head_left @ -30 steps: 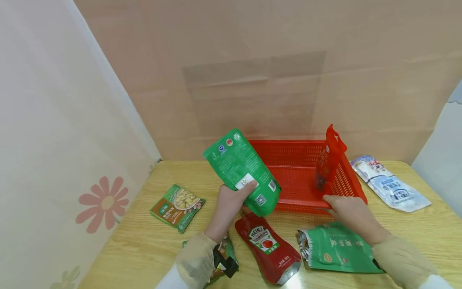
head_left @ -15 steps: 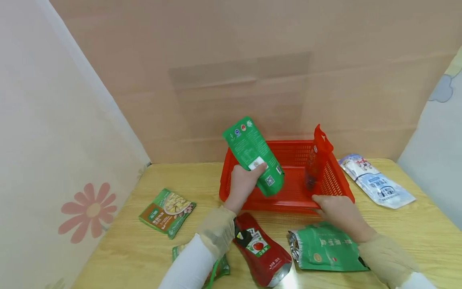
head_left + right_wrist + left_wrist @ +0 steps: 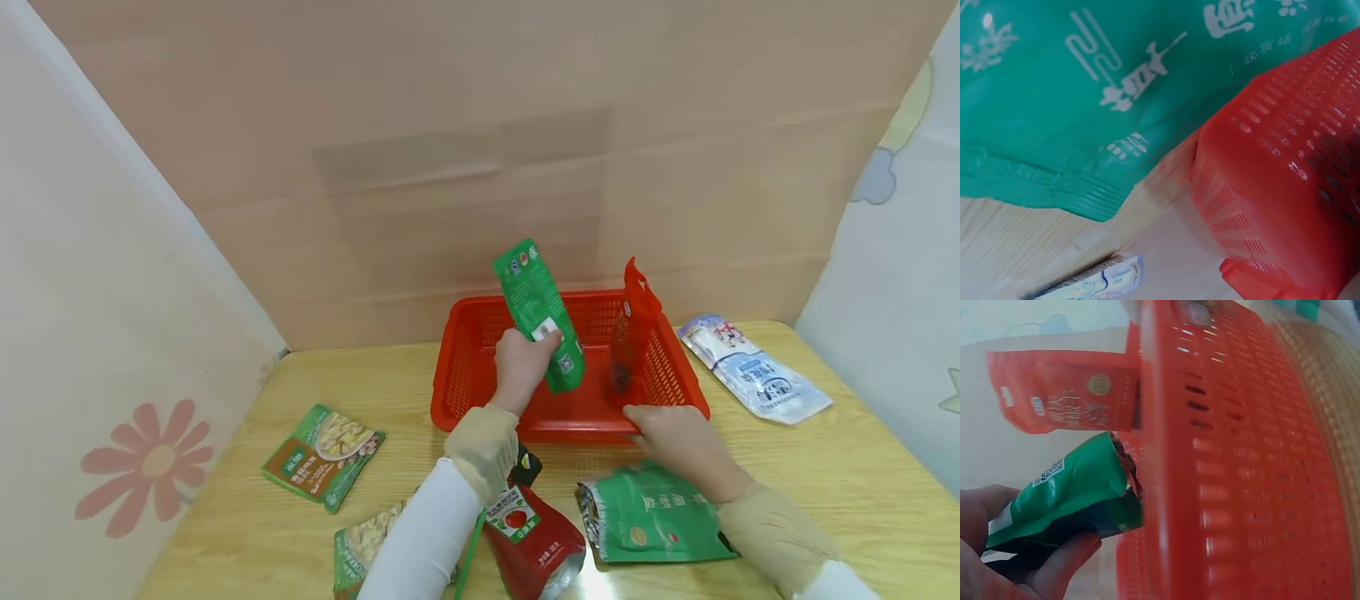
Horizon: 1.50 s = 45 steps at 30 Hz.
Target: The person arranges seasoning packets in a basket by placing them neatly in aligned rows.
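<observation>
My left hand point(image 3: 519, 367) grips a green stand-up pouch point(image 3: 534, 292) over the red plastic basket point(image 3: 447, 375), thumb across its printed back. In the left wrist view the pouch point(image 3: 1079, 487) hangs bottom end toward the basket's opening, fingers and thumb on either side. A red pouch point(image 3: 632, 333) stands upright inside the basket at its right end. My right hand point(image 3: 682, 442) holds the basket's front rim near the right corner. The right wrist view shows the basket's perforated wall point(image 3: 1297, 131), with that hand out of sight.
A green foil-edged bag point(image 3: 652, 517) lies before the basket, beside a ketchup pouch point(image 3: 536, 542) partly under my left arm. Two food packets, one at left point(image 3: 322, 458) and one nearer point(image 3: 352, 550), lie on the table. A white-blue pouch point(image 3: 753, 367) lies right of the basket.
My left hand has carried the green pouch forward and right, from the basket's left front to above its inside. The right hand stays on the rim; the head view has shifted.
</observation>
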Available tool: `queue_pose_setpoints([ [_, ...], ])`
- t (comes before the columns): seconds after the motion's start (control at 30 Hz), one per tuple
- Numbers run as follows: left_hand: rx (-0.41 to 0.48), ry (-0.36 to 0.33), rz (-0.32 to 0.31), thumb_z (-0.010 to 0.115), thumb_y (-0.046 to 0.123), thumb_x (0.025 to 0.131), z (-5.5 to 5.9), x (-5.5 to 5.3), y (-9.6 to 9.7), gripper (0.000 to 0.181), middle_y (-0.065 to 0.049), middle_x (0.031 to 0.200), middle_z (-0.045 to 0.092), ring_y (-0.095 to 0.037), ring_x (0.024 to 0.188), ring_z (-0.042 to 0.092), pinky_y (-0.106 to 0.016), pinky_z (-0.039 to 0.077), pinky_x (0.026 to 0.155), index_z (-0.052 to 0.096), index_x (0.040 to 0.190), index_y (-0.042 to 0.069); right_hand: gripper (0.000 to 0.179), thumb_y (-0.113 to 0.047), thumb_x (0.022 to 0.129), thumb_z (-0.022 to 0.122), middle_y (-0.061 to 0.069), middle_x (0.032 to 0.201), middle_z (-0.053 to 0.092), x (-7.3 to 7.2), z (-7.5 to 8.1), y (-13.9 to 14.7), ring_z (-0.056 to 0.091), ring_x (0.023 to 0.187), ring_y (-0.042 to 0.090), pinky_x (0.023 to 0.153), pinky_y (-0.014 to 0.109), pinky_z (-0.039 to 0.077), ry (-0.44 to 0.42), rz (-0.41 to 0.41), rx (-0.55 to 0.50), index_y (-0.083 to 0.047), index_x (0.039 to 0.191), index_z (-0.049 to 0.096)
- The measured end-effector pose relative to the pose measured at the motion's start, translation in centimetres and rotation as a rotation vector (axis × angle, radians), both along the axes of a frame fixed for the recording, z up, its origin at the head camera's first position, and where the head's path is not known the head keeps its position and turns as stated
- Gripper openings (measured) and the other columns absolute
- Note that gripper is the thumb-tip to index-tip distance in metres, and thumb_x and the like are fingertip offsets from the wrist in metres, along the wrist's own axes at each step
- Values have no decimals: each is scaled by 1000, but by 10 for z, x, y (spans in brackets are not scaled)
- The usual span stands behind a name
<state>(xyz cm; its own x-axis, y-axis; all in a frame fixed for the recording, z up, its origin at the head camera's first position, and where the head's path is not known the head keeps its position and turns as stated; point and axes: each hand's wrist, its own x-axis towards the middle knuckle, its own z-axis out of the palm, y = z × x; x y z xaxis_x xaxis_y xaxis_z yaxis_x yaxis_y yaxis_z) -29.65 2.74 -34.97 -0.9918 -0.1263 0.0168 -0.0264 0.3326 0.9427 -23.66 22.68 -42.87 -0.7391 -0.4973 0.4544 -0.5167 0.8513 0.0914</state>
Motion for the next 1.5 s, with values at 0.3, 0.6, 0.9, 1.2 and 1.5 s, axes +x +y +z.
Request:
queue_pose_setpoints([
  [0.3,-46,-42,91,65,25,86,-21,-14,23,23,-12,82,71,-19,68,67,-29,55,59,65,87,2,29,-8,70,77,-9,54,39,0,3,-6,41,48,6,46,23,40,7,5,-23,-18,69,50],
  [0.6,-106,-123,88,55,23,93,-40,-16,35,24,-14,80,65,-25,72,63,-30,47,60,61,86,1,25,-8,69,75,-8,55,49,0,0,-13,47,49,7,48,26,45,0,16,-37,-18,70,53],
  [0.9,-165,-172,-33,48,22,96,-50,-21,45,36,-22,96,64,-33,90,65,-41,53,82,49,116,-8,21,-9,69,75,-6,56,53,2,0,-12,49,49,8,47,27,45,5,-4,-25,-17,72,56],
  [1.2,-156,-232,-144,41,26,101,-53,-25,52,50,-28,118,57,-37,111,59,-45,47,98,34,134,-11,18,-8,68,73,-5,57,55,2,2,-8,52,49,10,48,29,46,-6,-13,-28,-16,74,58],
  [1.5,-197,-216,-221,42,27,101,-55,-26,60,46,-28,112,59,-37,109,60,-45,48,97,36,129,-9,20,-9,69,77,-4,57,55,3,3,-3,54,49,11,46,29,45,21,-19,-22,-15,74,59],
])
